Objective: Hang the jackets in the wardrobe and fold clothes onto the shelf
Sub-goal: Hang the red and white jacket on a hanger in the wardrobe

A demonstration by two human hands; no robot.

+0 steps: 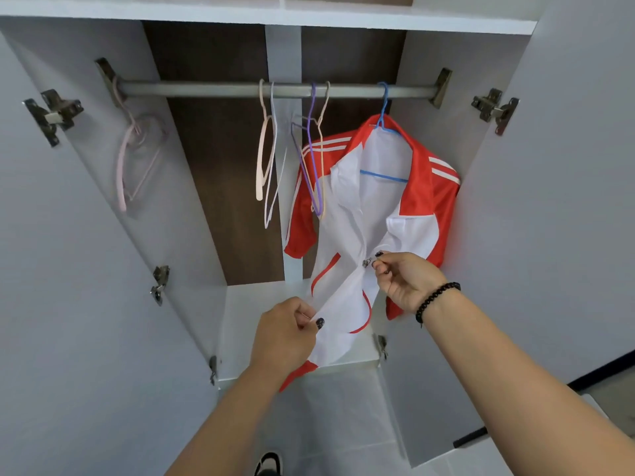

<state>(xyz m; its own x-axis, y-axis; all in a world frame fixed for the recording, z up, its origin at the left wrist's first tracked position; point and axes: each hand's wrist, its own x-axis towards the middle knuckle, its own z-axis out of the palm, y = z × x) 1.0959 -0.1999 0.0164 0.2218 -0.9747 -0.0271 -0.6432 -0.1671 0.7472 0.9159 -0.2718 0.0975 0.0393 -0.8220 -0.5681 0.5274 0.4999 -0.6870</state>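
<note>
Right hand (pixel 409 280) is pinching the zip pull (pixel 367 262); the jacket (pixel 357 214), hanging at two o'clock, is being held by the left hand (pixel 288 331). Pulled hard, it might be tugged off the blue hanger (pixel 384 132).

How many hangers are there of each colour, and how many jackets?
Pink hangers: 1, at the rod's left end
Cream hangers: 2
White hangers: 1
Purple hangers: 1
Blue hangers: 1, holding the jacket
Jackets: 1, red and white
Total: 6 hangers and 1 jacket, 7 things.
</note>
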